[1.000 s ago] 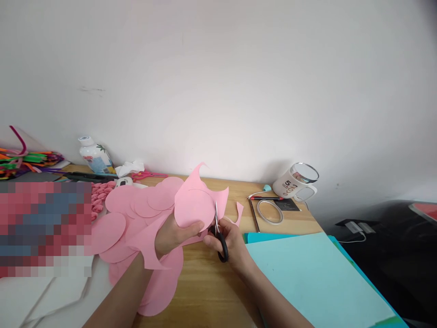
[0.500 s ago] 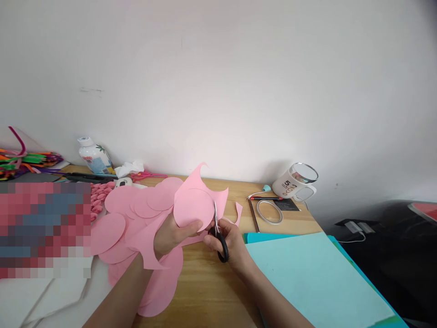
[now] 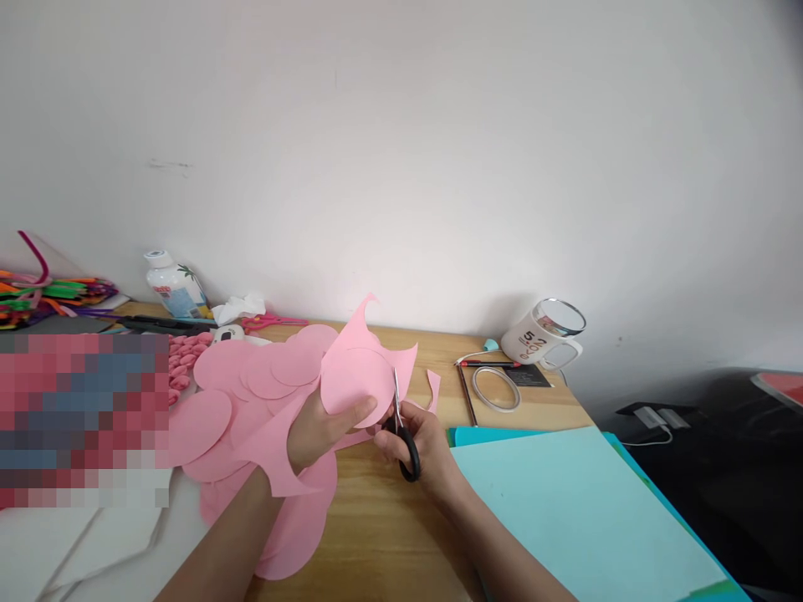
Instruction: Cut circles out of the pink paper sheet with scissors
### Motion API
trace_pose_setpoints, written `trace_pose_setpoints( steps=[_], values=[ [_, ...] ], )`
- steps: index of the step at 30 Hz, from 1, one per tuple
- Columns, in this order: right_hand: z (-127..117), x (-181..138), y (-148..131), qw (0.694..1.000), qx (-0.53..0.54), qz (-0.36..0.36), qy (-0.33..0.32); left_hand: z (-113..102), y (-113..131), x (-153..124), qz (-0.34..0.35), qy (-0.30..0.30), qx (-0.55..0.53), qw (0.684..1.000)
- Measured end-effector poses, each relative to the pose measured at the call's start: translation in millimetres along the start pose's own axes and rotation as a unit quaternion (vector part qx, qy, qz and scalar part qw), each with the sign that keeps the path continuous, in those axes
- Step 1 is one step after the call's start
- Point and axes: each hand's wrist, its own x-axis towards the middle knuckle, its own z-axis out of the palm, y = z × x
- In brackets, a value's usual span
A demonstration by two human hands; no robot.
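Note:
My left hand (image 3: 326, 431) is closed on a sheet of pink paper (image 3: 357, 385), its thumb pressed on a round part with a curved cut edge. Scalloped pink offcut still hangs around that disc, above it and below my wrist. In my right hand (image 3: 427, 447) is a pair of scissors (image 3: 409, 447) with black handles. Their blades point up and lie against the right edge of the disc. Under and beside my left arm, several cut pink paper circles (image 3: 210, 422) overlap in a pile. A narrow curved pink scrap (image 3: 433, 389) sticks out past my right fingers.
Pale blue sheets (image 3: 565, 502) lie at right. Behind them are a roll of tape (image 3: 495, 390), pens (image 3: 489, 364) and a white mug (image 3: 543, 334). A white bottle (image 3: 176, 284), pink scissors (image 3: 274, 321) and coloured pipe cleaners (image 3: 56, 293) stand or lie along the wall at left.
The pink paper in my left hand has turned and shifted slightly, and my left thumb sits a little higher. The scissors and my right hand stay nearly in place.

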Motion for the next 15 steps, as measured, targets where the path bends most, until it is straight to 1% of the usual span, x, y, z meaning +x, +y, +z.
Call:
trace_pose_setpoints(
  steps=[6, 9, 12, 15],
  values=[
    [-2.5, 0.0, -1.3, 0.999, -0.004, -0.041, -0.024, -0.9, -0.2, 0.3, -0.002, 0.018, 0.06, 0.998],
    [-4.4, 1.5, 0.7, 0.999, 0.004, -0.037, -0.026, 0.2, 0.0, -0.3, -0.018, 0.011, 0.047, 0.999],
    [-5.0, 3.1, 4.4, 0.998, 0.041, -0.027, -0.031, 2.2, 1.6, -1.4, -0.04, 0.01, 0.016, 0.999],
    [-4.8, 3.6, 6.6, 0.996, 0.065, -0.039, -0.04, 3.9, 5.2, -1.9, -0.026, 0.022, 0.052, 0.998]
  ],
)
